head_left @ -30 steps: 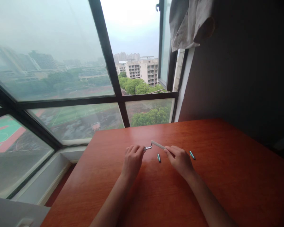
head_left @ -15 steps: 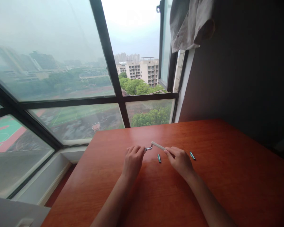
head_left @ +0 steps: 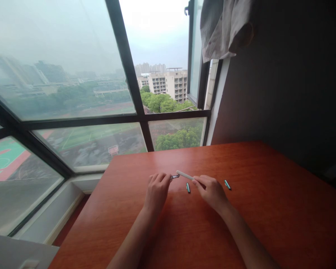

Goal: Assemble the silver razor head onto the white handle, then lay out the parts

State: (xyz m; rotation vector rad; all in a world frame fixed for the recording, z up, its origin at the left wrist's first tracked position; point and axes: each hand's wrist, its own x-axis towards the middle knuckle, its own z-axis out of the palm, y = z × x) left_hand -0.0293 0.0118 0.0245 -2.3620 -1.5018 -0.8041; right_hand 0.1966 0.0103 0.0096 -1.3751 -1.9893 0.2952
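Above the table, my left hand (head_left: 158, 190) is closed round a silver metal handle (head_left: 174, 176), likely a razor handle, whose narrow end sticks out to the right. A slim whitish stick (head_left: 185, 175) is pinched in my right hand (head_left: 211, 190), pointing left. Its tip is at the end of the metal handle; whether they touch I cannot tell. Between my hands and slightly nearer lies a small teal-and-black piece (head_left: 187, 188), resembling a razor cartridge. A similar teal-and-black piece (head_left: 227, 184) lies right of my right hand. My fingers hide most of the metal handle.
The reddish-brown wooden table (head_left: 257, 224) extends under both arms. Its far edge meets a dark-framed window (head_left: 145, 118), with one pane swung open. A grey cloth (head_left: 226, 30) hangs at upper right beside a dark wall (head_left: 282, 86).
The whitish stick's tip has shifted slightly left and down along the end of the metal handle. The metal end also sits a little lower. Both hands keep their grips.
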